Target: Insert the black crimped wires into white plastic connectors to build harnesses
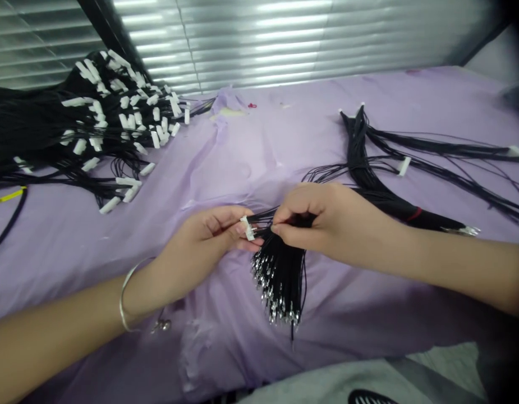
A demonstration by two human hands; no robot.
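Between the thumb and fingers of my left hand [217,230] is a small white connector housing [248,229]. Several thin black wires run into it from the right. My right hand [313,216] is just right of the connector, its thumb and forefinger pinching a black wire [265,229] whose metal end points at the housing. Below my right hand a thick bundle of black wires [284,269] fans out, with bare silvery crimp terminals [280,311] at the lower ends. My right palm hides part of this bundle.
A large heap of black cables with white connectors [133,120] lies at the back left. More black wire bundles [364,151] stretch along the right, one tied with a red band [414,214]. Purple cloth [259,151] covers the table, torn in places. Window blinds [259,39] stand behind.
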